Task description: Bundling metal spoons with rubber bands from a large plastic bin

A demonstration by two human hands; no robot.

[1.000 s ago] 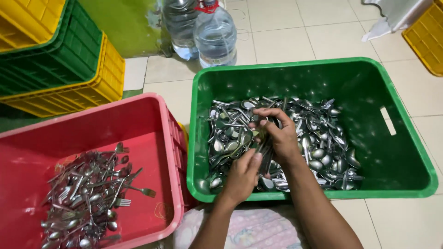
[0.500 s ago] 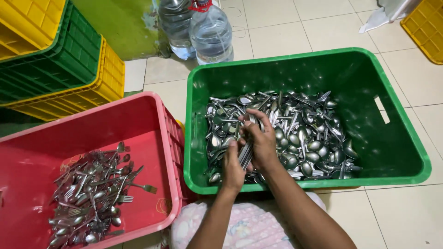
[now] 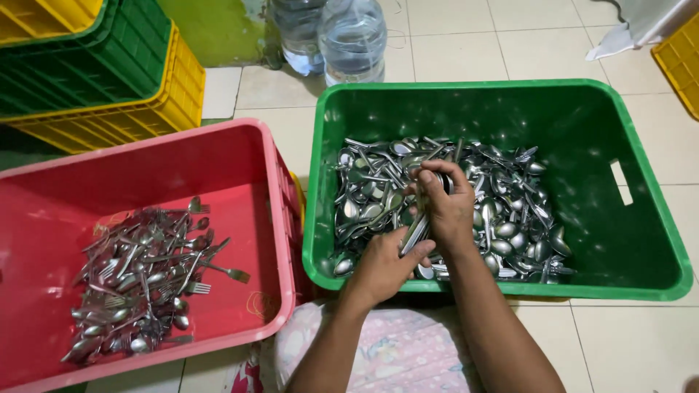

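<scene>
A green plastic crate (image 3: 655,218) on the tiled floor holds a heap of metal spoons (image 3: 502,218). Both my hands are inside it near its front wall. My right hand (image 3: 445,207) grips a bundle of spoons (image 3: 413,234) from above, fingers curled round the handles. My left hand (image 3: 382,266) closes on the lower end of the same bundle. To the left, a red plastic crate (image 3: 240,145) holds a pile of forks and other cutlery (image 3: 142,280).
Stacked green and yellow crates (image 3: 109,80) stand at the back left. Two large clear water bottles (image 3: 342,36) sit behind the green crate. Another yellow crate (image 3: 681,62) is at the right edge. A pink patterned cloth (image 3: 393,356) covers my lap.
The view shifted slightly. Both hands stayed on the spoon bundle in the green crate, with the left hand sliding lower on it.
</scene>
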